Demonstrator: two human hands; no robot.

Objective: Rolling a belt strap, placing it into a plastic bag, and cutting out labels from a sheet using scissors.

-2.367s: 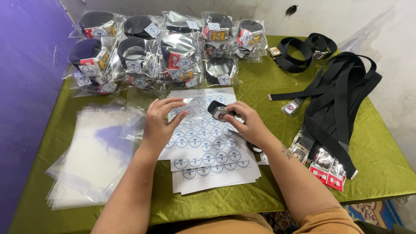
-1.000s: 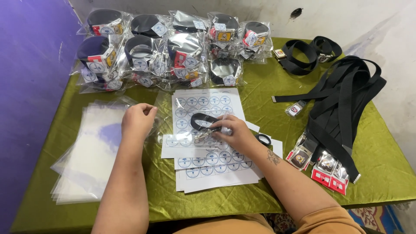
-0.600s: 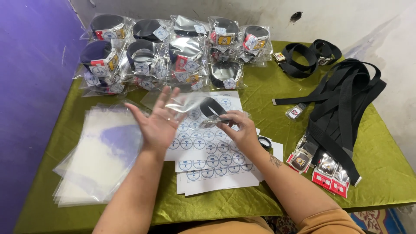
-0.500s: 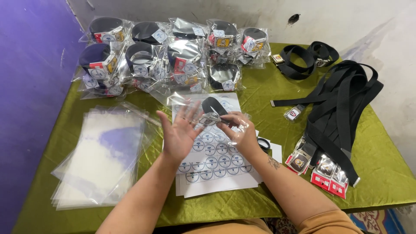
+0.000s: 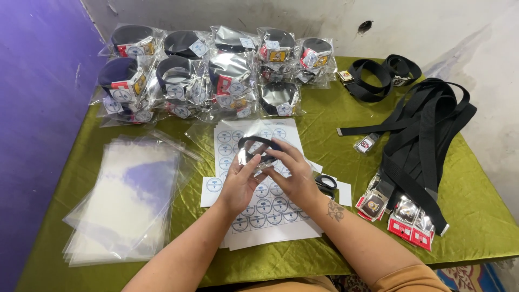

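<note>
**Both hands on a coiled belt at the table's middle**

The left hand [image 5: 240, 181] and right hand [image 5: 292, 173] together gripped a coiled black belt [image 5: 258, 150] half inside a clear bag [image 5: 250, 131], above the sticker sheets [image 5: 270, 216]. At ten o'clock lay a stack of empty clear bags [image 5: 127, 200]; at twelve, bagged belts [image 5: 205, 70]; at three, loose black belts [image 5: 427, 135]. The right wrist hid part of another black coil [image 5: 326, 184]. The bag's edges were hard to trace.

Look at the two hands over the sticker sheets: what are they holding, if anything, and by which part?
Both the left hand and right hand hold a rolled black belt in a clear bag, gripping the bag's near lower edge with their fingertips.
</note>
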